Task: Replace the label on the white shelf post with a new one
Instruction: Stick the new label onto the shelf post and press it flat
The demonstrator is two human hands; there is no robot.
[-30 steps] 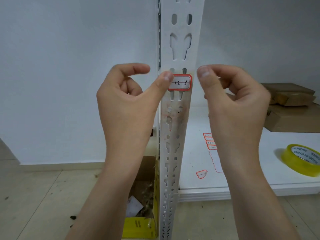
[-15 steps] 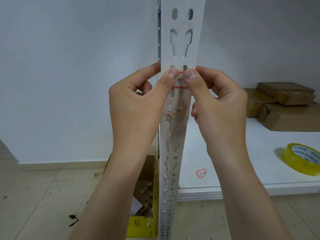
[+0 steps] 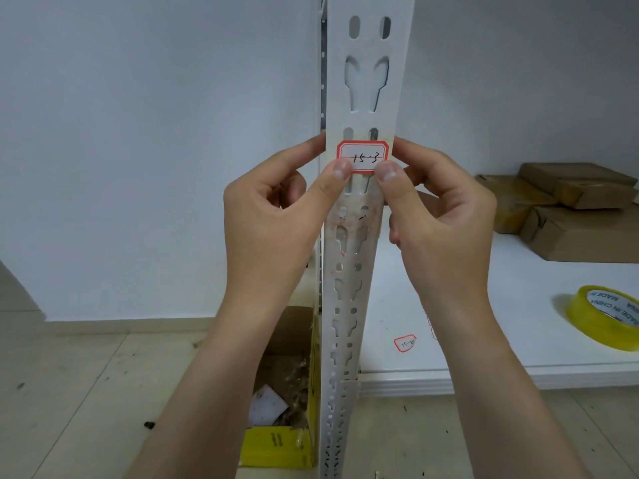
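Label (image 3: 363, 156), red border, handwritten "15-3", sits flat on front face of white shelf post (image 3: 368, 81), frame centre. My left hand (image 3: 273, 216): thumb presses label's lower left corner, index hooked behind post edge, remaining fingers curled. Right hand (image 3: 439, 216) mirrors on lower right corner. Loose label (image 3: 404, 343) lies on shelf (image 3: 518, 305), lower right; tape roll (image 3: 605, 319) near right edge.

Two hands (image 3: 276, 219) (image 3: 446, 223), one post (image 3: 366, 81), two labels (image 3: 362, 156) (image 3: 404, 343), one tape roll (image 3: 603, 319)
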